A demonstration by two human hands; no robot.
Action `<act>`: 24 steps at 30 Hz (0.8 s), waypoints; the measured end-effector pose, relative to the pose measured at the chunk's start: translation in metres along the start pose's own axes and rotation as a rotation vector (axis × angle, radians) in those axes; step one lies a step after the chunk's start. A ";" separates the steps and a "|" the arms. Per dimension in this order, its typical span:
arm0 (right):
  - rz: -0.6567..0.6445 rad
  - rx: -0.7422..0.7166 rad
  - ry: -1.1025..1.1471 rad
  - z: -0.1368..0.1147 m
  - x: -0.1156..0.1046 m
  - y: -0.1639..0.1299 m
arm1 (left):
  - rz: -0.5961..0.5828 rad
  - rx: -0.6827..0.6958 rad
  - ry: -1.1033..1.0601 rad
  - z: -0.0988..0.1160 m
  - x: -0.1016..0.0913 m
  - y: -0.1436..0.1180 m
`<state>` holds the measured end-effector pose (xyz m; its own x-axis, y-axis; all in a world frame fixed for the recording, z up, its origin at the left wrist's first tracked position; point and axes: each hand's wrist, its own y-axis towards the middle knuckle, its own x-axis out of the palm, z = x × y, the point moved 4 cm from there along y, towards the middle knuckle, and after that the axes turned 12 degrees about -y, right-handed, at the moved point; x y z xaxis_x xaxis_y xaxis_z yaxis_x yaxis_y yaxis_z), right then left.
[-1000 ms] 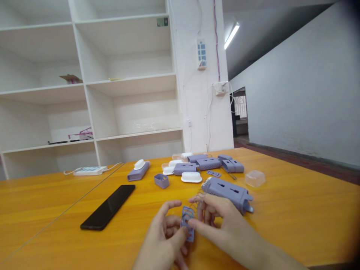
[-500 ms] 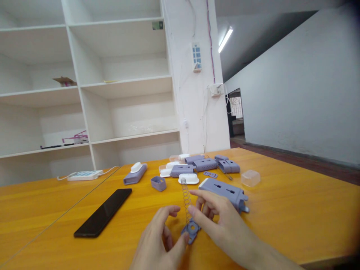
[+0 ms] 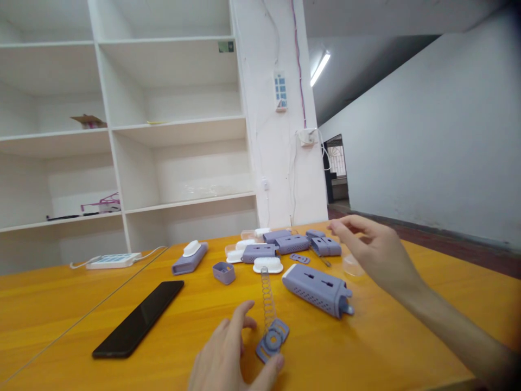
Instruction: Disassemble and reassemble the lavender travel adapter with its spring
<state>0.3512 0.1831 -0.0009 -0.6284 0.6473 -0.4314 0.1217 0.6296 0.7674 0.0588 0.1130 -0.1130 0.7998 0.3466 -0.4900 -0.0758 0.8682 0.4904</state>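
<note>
My left hand [image 3: 228,347] rests at the front of the table with its fingers apart. Its thumb tip is at the near edge of a purple plastic plate [image 3: 273,340] with a round hole. From that plate a thin metal coil spring [image 3: 267,296] extends away toward a white oval piece [image 3: 267,265]. My right hand [image 3: 372,247] is raised at the right, fingers loosely bent and nothing visible in them. Behind it, a clear plastic box [image 3: 352,266] is partly hidden. Between the hands lies a long purple casing [image 3: 317,289] with slots, small holes and tabs at its near end.
Several purple casings [image 3: 260,253] and white pieces lie at the back. A small purple open cup [image 3: 223,273] and a purple block with a white top [image 3: 190,258] stand left of them. A black phone [image 3: 140,319] and a white power strip [image 3: 114,260] lie farther left.
My right hand has moved away from the spring, up and to the right, toward the clear box. My left hand stays by the purple plate. The view has shifted slightly.
</note>
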 end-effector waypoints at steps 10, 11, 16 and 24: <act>-0.198 -0.054 -0.323 0.144 0.029 0.028 | -0.177 0.097 -0.102 -0.028 0.004 0.013; -0.220 -0.055 -0.328 0.150 0.034 0.027 | -0.196 0.101 -0.110 -0.029 0.003 0.013; -0.284 -0.049 -0.351 0.165 0.049 0.021 | -0.171 0.098 -0.131 -0.027 0.001 0.010; -0.366 0.035 -0.378 0.181 0.056 0.015 | -0.181 0.088 -0.115 -0.023 0.002 0.010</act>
<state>0.4571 0.3064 -0.0990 -0.3142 0.4885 -0.8140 -0.0243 0.8530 0.5213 0.0457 0.1305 -0.1259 0.8588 0.1404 -0.4927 0.1238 0.8764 0.4655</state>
